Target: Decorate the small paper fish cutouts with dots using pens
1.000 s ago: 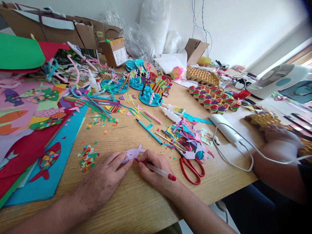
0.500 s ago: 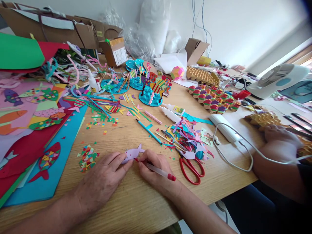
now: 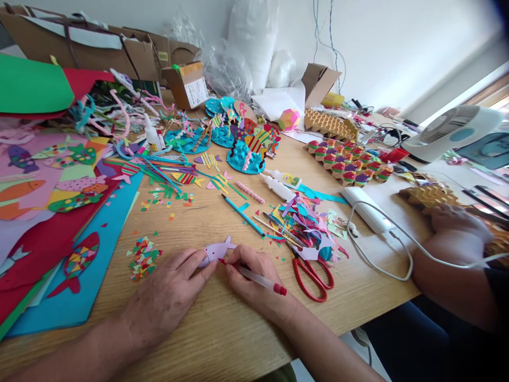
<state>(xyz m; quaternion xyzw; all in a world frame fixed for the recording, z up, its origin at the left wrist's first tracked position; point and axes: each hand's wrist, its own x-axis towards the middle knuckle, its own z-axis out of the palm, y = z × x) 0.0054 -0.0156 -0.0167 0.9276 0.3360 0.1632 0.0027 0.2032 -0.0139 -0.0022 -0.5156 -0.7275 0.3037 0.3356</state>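
Note:
A small lilac paper fish (image 3: pixel 215 250) with a few red marks lies on the wooden table, its tail pointing away to the right. My left hand (image 3: pixel 177 281) is closed on its left end, thumb and fingers pressing the paper. In my right hand (image 3: pixel 250 273) is a red pen (image 3: pixel 260 278), pinched near the tip, which touches or nearly touches the fish's lower edge; I cannot tell which. Left of my hands lies a heap of tiny coloured paper pieces (image 3: pixel 145 258). Red-handled scissors (image 3: pixel 312 278) rest to the right, their blades partly under paper scraps (image 3: pixel 310 223).
Coloured sheets (image 3: pixel 85 307) with paper fish cover the left side. Glue bottles (image 3: pixel 278 187) and blue decorated bases (image 3: pixel 245 159) stand farther back. A white power strip (image 3: pixel 368 208) with a looping cable lies to the right, near another person's arm (image 3: pixel 449 254) and egg cartons (image 3: pixel 429 193).

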